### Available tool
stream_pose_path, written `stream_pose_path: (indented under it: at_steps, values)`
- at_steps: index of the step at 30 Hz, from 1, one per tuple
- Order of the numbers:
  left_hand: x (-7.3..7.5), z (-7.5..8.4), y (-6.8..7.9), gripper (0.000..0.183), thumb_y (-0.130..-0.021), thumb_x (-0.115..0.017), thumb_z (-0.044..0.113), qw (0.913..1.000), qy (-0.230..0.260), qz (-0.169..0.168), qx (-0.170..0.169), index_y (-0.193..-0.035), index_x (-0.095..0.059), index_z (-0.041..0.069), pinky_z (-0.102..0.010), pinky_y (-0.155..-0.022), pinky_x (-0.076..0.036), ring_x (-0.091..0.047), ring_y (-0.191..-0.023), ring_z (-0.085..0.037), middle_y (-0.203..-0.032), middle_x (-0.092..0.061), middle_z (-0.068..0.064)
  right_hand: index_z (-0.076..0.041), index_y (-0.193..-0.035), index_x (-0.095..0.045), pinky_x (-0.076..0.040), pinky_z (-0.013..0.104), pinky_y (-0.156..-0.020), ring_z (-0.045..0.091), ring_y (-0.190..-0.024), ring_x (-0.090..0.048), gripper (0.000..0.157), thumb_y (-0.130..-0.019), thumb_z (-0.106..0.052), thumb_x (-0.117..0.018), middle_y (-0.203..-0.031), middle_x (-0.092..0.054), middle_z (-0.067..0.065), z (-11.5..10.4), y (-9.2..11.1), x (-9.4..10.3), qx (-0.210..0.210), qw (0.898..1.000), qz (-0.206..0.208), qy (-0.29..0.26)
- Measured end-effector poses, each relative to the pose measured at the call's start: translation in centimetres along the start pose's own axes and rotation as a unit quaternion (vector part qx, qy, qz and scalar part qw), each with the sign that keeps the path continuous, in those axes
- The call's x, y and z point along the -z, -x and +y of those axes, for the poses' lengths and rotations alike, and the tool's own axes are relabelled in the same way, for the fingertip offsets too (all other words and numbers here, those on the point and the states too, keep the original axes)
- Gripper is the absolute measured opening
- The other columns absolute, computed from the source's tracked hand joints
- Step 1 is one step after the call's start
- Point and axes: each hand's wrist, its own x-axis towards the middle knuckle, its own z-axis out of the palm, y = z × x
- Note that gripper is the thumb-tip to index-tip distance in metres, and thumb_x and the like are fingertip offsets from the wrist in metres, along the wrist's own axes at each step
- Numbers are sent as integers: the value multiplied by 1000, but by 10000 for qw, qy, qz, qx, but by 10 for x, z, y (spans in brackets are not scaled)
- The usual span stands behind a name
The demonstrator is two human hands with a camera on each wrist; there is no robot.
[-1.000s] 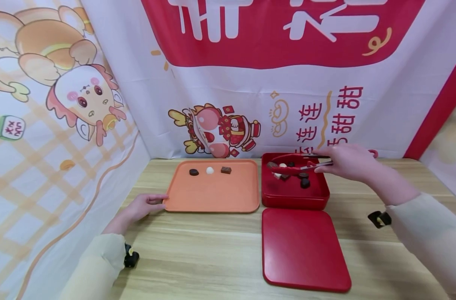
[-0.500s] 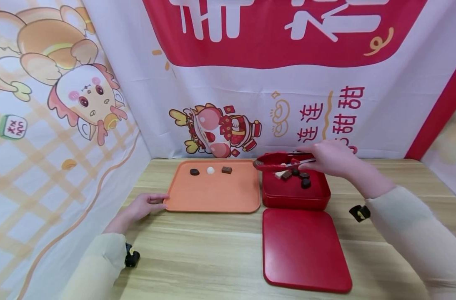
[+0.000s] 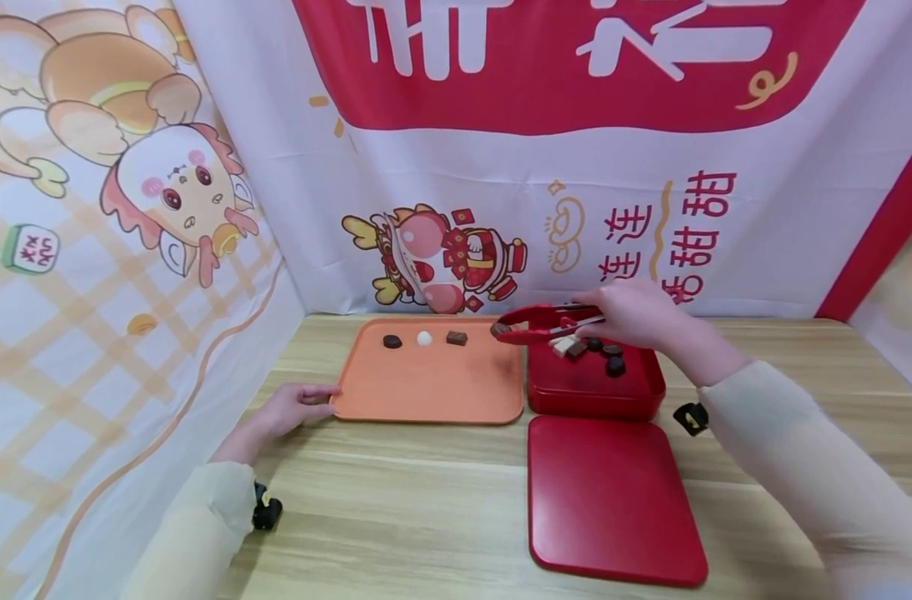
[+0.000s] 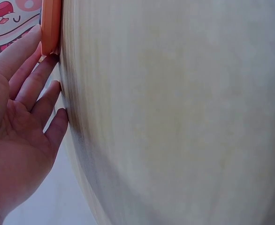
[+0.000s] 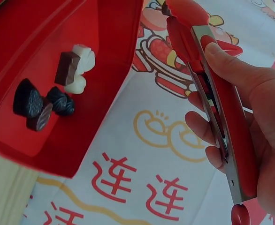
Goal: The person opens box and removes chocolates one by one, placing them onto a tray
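The right hand [image 3: 636,312] grips red tongs [image 5: 227,108], their tips pinching a mostly hidden dark piece [image 3: 503,328] above the far right corner of the orange tray [image 3: 426,392]. The left hand [image 3: 294,407], fingers nearly straight, touches the tray's left edge by its near corner. Three small sweets [image 3: 423,338] line the far edge. Beside the right edge, a red box [image 3: 594,406] holds more chocolates [image 3: 615,366], a red lid [image 3: 613,500] before it on the desk [image 3: 396,508]. The cloth [image 3: 456,162] behind reads 连连 and 甜甜.
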Motion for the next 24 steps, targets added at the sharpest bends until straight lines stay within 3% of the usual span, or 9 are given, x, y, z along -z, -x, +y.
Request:
stream_pose_path:
  at_steps: [7,15,24]
  values:
    - [0,-2,-1,49,-91,-71,30,10000,-10,30,-47,-133,-61,6,-51,-106,-35,-42,-132,-37,-138,-52,-20,-12,-125,-68,-54,36,-63,20,-77,-66,52,-82,-40,-77,-100,-73,9,-7,-20,-8,116,9995,-142,247]
    - [0,0,0,49,-91,-70,31,10000,-57,27,-29,-134,-60,7,-52,-106,-34,-42,-132,-37,-139,-51,-19,-11,-126,-67,-55,41,-71,24,-88,-68,54,-82,-41,-77,-107,-71,11,-8,-40,-19,16,9991,-388,185]
    - [0,-1,0,49,-92,-69,30,9999,-90,-13,-124,-134,-60,6,-52,-105,-36,-43,-131,-38,-138,-53,-18,-11,-112,-71,-54,42,-72,24,-85,-67,40,-84,-39,-76,-98,-72,7,-4,-57,-31,17,9979,-629,175]
